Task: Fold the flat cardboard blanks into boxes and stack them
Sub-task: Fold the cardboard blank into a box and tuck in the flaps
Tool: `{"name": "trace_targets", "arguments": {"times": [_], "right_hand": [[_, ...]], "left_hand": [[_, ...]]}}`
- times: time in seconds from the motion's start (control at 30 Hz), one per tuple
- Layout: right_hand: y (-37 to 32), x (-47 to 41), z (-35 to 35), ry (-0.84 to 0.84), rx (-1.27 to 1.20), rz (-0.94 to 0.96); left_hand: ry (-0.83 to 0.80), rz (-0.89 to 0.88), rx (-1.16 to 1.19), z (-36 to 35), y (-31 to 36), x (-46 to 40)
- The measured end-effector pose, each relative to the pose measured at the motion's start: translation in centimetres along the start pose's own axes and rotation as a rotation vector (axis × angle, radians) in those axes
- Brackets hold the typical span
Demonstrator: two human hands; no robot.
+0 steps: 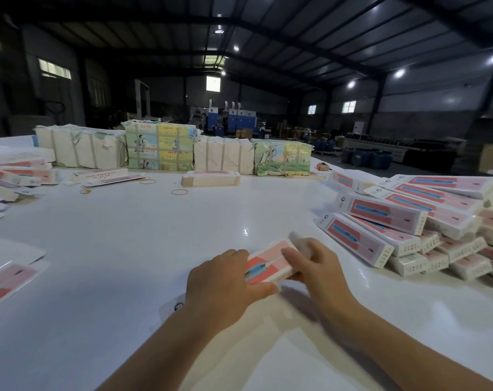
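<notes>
A broad, glossy white counter [132, 249] with a smooth, reflective top fills most of the view. Along its far edge stand four blocky bundles [160, 148] wrapped in paper, two plain cream and two printed with pale green and yellow pictures, all strapped with bands. At the right lies a slanting heap of folded boxes [409, 221], long, slim rectangular cartons of matte white card with pink panels and a blue strip. Flat blanks [11, 275] of the same printed card lie at the left edge, and more lie loosely farther back on the left. A neat low stack of blanks [210, 179] sits mid-counter near the bundles. In the foreground both hands work one box [267, 263], a slim pink-and-white carton held just above the counter; its far end is blurred. The left hand [225, 283] grips its near end, fingers curled over the top and thumb along the near side. The right hand [315, 266] holds its right side, fingers curled round it. Thin tan rubber bands [179, 192] lie as small loops on the counter.
</notes>
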State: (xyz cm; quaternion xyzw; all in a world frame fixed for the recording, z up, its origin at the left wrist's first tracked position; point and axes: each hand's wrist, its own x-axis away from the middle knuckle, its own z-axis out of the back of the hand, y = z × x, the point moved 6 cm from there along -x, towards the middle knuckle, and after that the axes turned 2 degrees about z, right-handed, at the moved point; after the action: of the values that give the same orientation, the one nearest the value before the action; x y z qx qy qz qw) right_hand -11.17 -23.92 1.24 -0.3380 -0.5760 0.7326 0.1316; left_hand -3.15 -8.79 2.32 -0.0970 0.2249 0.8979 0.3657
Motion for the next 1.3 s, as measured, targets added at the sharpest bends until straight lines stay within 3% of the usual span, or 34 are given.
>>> {"name": "trace_targets", "arguments": {"times": [0.07, 0.13, 0.2, 0.33, 0.43, 0.57, 0.8, 1.13, 1.3], "right_hand": [[-1.4, 0.7, -0.6, -0.043, 0.48, 0.274], [-1.7, 1.0, -1.4, -0.091, 0.677, 0.353], [-1.7, 1.0, -1.2, -0.072, 0.56, 0.288], [-1.1, 0.6, -0.9, -0.076, -0.127, -0.105], [-0.4, 0.0, -0.7, -0.08, -0.259, -0.23], [-0.1, -0.4, -0.2, -0.042, -0.297, -0.213], [-0.6, -0.4, -0.1, -0.098, -0.132, -0.052], [-2.2, 1.4, -1.1, 0.004, 0.547, 0.262], [-3.0, 1.5, -0.9, -0.013, 0.619, 0.31]], "left_hand": [[0.032, -0.008, -0.046, 0.2, 0.0, 0.1], [0.066, -0.032, -0.109, 0.4, -0.1, 0.2], [0.083, -0.052, -0.156, 0.6, -0.4, 0.2], [0.126, -0.096, -0.211, 1.1, -0.6, -0.1], [0.184, -0.134, -0.227, 1.1, -0.2, -0.3], [0.228, -0.172, -0.247, 0.6, 0.3, -0.7], [0.292, -0.204, -0.248, 0.7, -0.4, -0.6], [0.313, -0.202, -0.352, 0.3, 0.5, -0.6], [0.317, -0.211, -0.355, 0.6, 0.8, -0.1]]}}
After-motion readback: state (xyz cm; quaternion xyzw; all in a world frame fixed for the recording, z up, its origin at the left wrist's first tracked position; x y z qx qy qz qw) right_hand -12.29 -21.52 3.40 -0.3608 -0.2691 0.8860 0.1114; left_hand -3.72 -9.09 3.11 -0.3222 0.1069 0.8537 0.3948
